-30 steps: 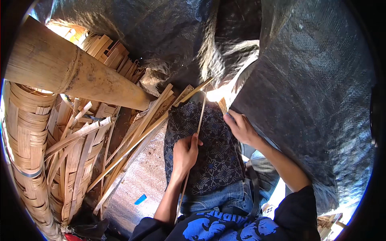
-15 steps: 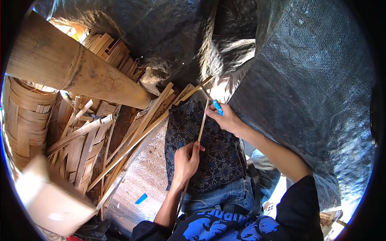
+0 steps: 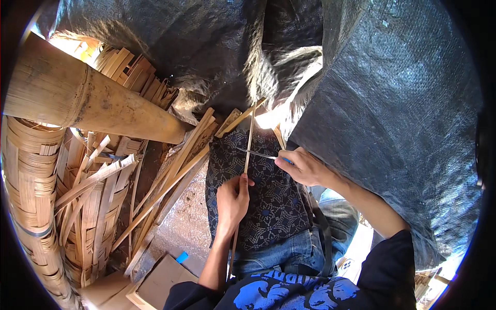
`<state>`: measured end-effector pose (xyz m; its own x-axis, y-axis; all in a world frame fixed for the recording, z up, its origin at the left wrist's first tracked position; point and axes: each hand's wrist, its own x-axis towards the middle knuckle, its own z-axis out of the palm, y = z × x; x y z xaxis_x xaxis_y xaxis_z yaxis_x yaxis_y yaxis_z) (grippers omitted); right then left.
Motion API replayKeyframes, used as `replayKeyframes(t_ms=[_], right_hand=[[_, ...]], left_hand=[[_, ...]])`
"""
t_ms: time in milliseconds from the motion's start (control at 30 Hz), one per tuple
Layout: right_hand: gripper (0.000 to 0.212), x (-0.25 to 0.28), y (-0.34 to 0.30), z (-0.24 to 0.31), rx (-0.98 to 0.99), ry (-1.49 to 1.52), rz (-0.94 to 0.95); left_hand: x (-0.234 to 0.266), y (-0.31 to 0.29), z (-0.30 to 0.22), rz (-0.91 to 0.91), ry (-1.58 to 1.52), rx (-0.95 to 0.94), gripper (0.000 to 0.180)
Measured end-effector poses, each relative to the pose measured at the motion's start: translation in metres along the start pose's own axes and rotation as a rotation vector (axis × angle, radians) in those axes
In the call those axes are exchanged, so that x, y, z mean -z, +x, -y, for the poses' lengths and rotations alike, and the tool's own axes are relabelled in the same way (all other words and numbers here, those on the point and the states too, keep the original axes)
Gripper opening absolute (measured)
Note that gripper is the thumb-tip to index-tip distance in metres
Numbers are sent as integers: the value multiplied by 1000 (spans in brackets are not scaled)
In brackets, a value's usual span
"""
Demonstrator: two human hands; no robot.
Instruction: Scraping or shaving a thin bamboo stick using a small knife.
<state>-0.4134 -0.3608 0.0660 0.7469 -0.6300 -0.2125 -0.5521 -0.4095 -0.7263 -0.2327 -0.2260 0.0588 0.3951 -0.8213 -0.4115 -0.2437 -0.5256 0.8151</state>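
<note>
My left hand (image 3: 232, 201) pinches a thin bamboo strip (image 3: 250, 135) between thumb and fingers. The strip points away from me, and its tail hangs below along my left wrist. In my right hand (image 3: 305, 167) is a knife (image 3: 262, 154) with a blue handle mostly hidden by the fingers. Its narrow blade lies crosswise at the strip, a little beyond my left hand. Under both hands, a dark patterned cloth (image 3: 268, 212) covers my lap.
A thick bamboo pole (image 3: 113, 103) slants in from the left. Long bamboo slats (image 3: 170, 178) and woven bamboo baskets (image 3: 31, 175) stand beneath it. Black tarpaulin (image 3: 382, 119) hangs ahead and right. A cardboard box (image 3: 168, 284) and a blue scrap (image 3: 182, 257) lie lower left.
My right hand has come nearer with the knife, whose blade now crosses the strip. The strip's far end has swung left. The cardboard box has moved right and down, beside the blue scrap.
</note>
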Motion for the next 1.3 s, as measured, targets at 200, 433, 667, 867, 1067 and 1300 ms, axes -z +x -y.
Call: replayKeyframes(t_ms=[200,433,667,867,1067,1300], right_hand=[[42,1,-1,-2,107,5,-34],[40,-4,-1,-7,123,-68,95],[30,-16,-2,-20,133,-188,115],[31,-22,-4,-18,159,-193,66],[32,-30,-5,-20,144,-217,47],[40,-41,-6,-19,146,-286,-24]], left_hand=[[1,-1,-7,-11,7,5,37],[-3,-1,-7,-63,105,-63,34],[-18,-8,3,-197,362,-208,26],[-19,-8,-1,-212,408,-180,25],[-20,-10,-3,-230,422,-176,23],[-21,-10,-2,-226,422,-143,24]])
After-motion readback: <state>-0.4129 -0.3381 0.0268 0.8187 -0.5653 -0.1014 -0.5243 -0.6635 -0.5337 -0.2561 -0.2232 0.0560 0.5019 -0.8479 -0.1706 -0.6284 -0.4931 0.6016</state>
